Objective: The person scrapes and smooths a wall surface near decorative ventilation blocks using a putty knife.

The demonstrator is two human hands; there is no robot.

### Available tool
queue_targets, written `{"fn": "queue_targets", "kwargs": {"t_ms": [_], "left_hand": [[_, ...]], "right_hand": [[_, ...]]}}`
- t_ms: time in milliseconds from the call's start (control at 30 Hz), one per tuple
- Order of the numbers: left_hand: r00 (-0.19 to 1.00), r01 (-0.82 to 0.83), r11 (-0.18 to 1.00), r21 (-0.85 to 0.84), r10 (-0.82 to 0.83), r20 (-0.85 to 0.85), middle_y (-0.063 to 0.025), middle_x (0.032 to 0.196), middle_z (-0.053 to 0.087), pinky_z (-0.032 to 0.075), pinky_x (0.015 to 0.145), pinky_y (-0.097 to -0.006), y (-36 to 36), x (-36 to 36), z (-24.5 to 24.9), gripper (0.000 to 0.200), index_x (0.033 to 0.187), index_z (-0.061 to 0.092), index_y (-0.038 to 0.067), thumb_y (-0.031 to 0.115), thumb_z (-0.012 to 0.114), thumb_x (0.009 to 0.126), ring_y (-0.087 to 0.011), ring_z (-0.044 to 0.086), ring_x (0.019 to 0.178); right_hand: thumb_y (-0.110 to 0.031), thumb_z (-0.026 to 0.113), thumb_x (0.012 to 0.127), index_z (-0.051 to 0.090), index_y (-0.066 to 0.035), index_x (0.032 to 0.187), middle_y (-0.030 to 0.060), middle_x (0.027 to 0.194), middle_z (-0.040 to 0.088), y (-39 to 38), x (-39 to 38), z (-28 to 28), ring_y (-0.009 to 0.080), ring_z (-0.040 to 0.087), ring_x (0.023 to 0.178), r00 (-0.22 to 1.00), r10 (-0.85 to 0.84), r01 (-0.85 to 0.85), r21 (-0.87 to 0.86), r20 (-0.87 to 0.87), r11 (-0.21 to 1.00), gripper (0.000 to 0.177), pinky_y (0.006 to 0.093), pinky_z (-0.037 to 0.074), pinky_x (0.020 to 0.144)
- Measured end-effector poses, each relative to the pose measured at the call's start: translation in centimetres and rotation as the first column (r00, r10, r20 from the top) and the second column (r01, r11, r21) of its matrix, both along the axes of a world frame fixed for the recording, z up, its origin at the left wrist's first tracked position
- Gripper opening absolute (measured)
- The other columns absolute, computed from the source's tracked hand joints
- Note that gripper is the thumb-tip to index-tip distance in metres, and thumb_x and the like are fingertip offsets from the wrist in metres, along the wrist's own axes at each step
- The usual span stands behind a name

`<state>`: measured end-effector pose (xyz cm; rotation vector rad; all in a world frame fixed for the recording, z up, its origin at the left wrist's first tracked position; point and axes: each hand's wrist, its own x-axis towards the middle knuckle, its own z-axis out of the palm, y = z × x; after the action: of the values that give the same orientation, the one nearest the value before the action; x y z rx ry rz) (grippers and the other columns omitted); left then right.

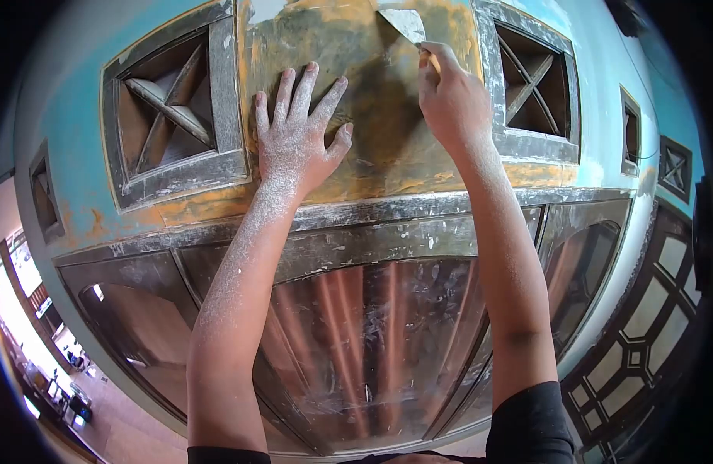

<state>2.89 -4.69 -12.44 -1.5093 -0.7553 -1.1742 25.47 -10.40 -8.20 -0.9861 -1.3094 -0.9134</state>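
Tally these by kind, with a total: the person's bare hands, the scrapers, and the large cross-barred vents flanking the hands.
Bare hands: 2 (left hand, right hand)
Scraper: 1
Large cross-barred vents: 2 (left vent, right vent)
Total: 5

The right hand (458, 104) mostly hides the handle (433, 63) of the grey wedge-shaped metal scraper (405, 25); above the left hand (294, 145), the top edge cuts off the ochre-brown flat wall patch (372, 85)

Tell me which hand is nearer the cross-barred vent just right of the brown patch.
Right. The right hand, gripping the scraper, is close beside the vent; the left hand is farther off, spread over the patch.
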Motion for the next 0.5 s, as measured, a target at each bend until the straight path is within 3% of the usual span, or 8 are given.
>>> {"fn": "queue_targets", "kwargs": {"t_ms": [33,133,333,467,500], "left_hand": [[1.0,0.004,1.0,-0.005,-0.005,-0.005,-0.0077,0.167,0.029,0.014,0.123,-0.062,0.0,0.0,-0.1,0.064,0.156,0.044,0.033,0.045,0.06,0.095,-0.0342,0.023,0.155],[1.0,0.005,1.0,0.004,-0.005,-0.008,-0.0078,0.167,0.029,0.014,0.123,-0.0619,0.0,0.0,0.2,0.064,0.156,0.044,0.033,0.044,0.06,0.095,-0.0344,0.024,0.155],[1.0,-0.017,1.0,0.005,0.017,0.003,-0.0077,0.168,0.028,0.016,0.123,-0.0626,0.0,0.3,0.1,0.065,0.157,0.042,0.033,0.042,0.061,0.095,-0.0352,0.024,0.155],[0.999,-0.034,0.999,-0.006,0.034,-0.002,-0.0077,0.168,0.027,0.015,0.122,-0.0633,0.0,0.3,0.0,0.066,0.158,0.041,0.033,0.043,0.06,0.096,-0.0355,0.023,0.155],[0.999,-0.035,0.999,-0.005,0.035,-0.001,-0.0077,0.169,0.026,0.015,0.122,-0.0635,0.1,0.3,0.0,0.065,0.158,0.04,0.033,0.044,0.06,0.096,-0.0357,0.022,0.155]], "right_hand": [[-0.029,0.049,0.103,0.058,-0.015,0.127,0.0189,0.089,0.074,-0.9,-0.6,0.4,0.0403,0.072,0.087,0.995,-0.099,0.098,-0.088,-0.009,0.991,0.028,0.0528,0.056,0.077],[-0.03,0.054,0.101,0.06,-0.021,0.128,0.0186,0.086,0.074,-0.4,-0.6,1.7,0.0408,0.072,0.084,0.982,-0.186,0.187,-0.067,0.031,0.98,0.029,0.0538,0.056,0.076],[-0.03,0.056,0.099,0.065,-0.02,0.123,0.0179,0.09,0.075,-1.9,-0.5,2.5,0.0398,0.073,0.087,0.955,-0.277,0.286,-0.073,0.106,0.956,0.028,0.0528,0.057,0.078],[-0.031,0.055,0.099,0.065,-0.019,0.124,0.0175,0.091,0.075,-2.3,-0.7,3.5,0.0403,0.073,0.087,0.954,-0.271,0.279,-0.054,0.127,0.959,0.029,0.0532,0.057,0.079],[-0.029,0.054,0.099,0.063,-0.011,0.123,0.0217,0.096,0.073,-3.8,-1.1,3.7,0.0406,0.071,0.092,0.975,-0.197,0.21,-0.145,0.101,0.967,0.031,0.0532,0.055,0.082]]}}
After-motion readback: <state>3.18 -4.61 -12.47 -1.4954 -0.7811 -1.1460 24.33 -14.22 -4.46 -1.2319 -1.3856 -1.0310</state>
